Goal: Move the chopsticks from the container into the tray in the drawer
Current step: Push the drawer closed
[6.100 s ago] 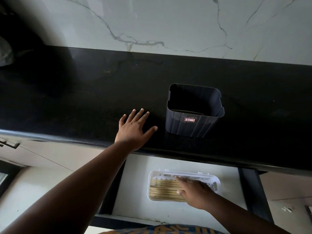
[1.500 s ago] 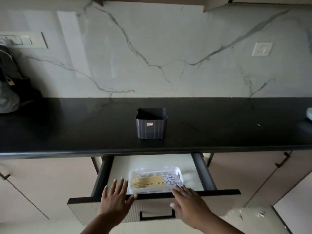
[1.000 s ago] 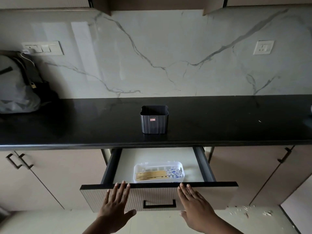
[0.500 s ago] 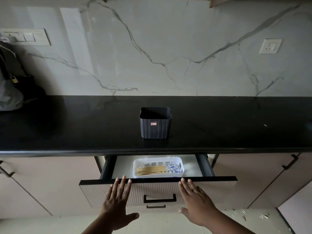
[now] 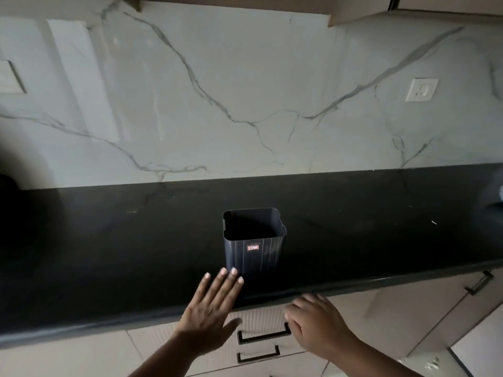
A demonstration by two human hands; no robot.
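The dark ribbed container [image 5: 254, 240] stands upright on the black countertop [image 5: 109, 254], and nothing shows inside it. Just below the counter edge the ribbed drawer front [image 5: 258, 321] sits flush with the cabinets, so the tray and the chopsticks are hidden. My left hand [image 5: 209, 311] hovers flat with straight fingers over the counter edge, its fingertips close to the container's base. My right hand [image 5: 313, 321] lies against the drawer front beside the black handle [image 5: 262, 337], fingers relaxed, holding nothing.
A marble backsplash with a white socket [image 5: 422, 89] rises behind the counter. A second drawer handle [image 5: 257, 355] sits under the first. A cabinet door with a dark handle [image 5: 479, 282] is at the right. Debris lies on the floor at the bottom right.
The drawer has gone from open to pushed in, hiding the tray of chopsticks. My left hand lifted from the drawer front to the counter edge. The camera has moved closer.
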